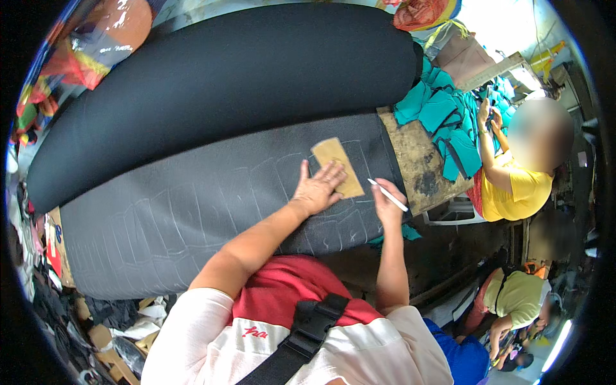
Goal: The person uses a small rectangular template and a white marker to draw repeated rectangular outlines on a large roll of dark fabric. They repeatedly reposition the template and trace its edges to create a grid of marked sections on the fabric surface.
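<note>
A tan cardboard template (343, 172) lies on a dark grey sheet of fabric (173, 173) spread over the table. With fingers spread, my left hand (319, 188) presses flat on the template's left side. Just right of the template, my right hand (389, 202) grips a white marking pen (390, 195), its tip close to the template's right edge. Pale outlines drawn in rows cover much of the sheet, from its left end up to the template.
Behind the sheet lies a thick black fabric roll (244, 70). Teal fabric pieces (449, 112) are heaped at the table's right end, beside a person in yellow (516, 189). Another person (521, 296) bends over at lower right. Scraps and cardboard (106, 340) pile up at lower left.
</note>
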`<state>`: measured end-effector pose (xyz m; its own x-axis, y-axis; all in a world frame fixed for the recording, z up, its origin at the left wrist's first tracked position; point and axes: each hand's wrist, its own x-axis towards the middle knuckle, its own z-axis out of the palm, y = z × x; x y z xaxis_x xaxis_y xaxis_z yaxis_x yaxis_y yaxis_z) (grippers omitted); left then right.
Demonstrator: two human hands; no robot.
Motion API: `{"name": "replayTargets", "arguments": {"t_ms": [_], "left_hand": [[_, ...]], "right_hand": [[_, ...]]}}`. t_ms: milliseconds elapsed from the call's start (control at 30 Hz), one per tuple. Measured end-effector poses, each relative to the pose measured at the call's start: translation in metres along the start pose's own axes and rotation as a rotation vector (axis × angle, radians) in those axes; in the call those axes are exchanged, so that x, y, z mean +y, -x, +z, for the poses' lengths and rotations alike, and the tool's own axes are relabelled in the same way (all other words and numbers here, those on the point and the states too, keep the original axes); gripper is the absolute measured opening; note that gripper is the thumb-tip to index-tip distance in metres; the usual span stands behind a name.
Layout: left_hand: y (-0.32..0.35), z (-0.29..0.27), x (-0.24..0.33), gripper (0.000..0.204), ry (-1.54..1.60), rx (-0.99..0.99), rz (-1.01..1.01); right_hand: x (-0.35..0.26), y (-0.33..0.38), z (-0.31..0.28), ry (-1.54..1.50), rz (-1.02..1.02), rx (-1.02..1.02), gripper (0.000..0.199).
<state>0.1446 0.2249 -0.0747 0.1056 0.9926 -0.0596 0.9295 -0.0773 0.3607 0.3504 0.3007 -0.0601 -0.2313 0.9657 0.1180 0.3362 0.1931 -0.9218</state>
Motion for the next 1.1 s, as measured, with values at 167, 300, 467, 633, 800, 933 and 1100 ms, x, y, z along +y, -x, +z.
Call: {"name": "replayTargets", "arguments": {"t_ms": [167,300,467,633,800,933,1100], "left_hand": [[0.104,-0.018,-0.085,0.065,-0.090,0.150,-0.495],[0.229,-0.033,-0.152,0.069,-0.162,0.299,-1.035],[0.360,-0.029,-0.177,0.066,-0.166,0.444,-1.533],[0.392,-0.017,-0.178,0.064,-0.180,0.455,-1.513],[0.407,-0.027,-0.173,0.073,-0.080,0.423,-1.445],[0.456,-0.038,-0.180,0.077,-0.023,0.424,-1.480],[0.547,-0.054,-0.221,0.078,-0.009,0.455,-1.566]], "right_hand": [[-0.007,-0.002,0.035,0.369,-0.162,-0.153,0.012],[-0.023,0.011,0.062,0.227,-0.270,-0.248,0.010],[-0.047,0.027,0.092,0.620,-0.258,-0.385,0.011],[-0.065,0.050,0.143,0.311,-0.449,-0.262,0.011],[-0.079,0.072,0.170,0.320,-0.127,-0.505,0.014],[-0.092,0.101,0.207,0.450,-0.516,-0.159,0.014],[-0.118,0.136,0.225,0.181,0.036,-0.424,0.018]]}}
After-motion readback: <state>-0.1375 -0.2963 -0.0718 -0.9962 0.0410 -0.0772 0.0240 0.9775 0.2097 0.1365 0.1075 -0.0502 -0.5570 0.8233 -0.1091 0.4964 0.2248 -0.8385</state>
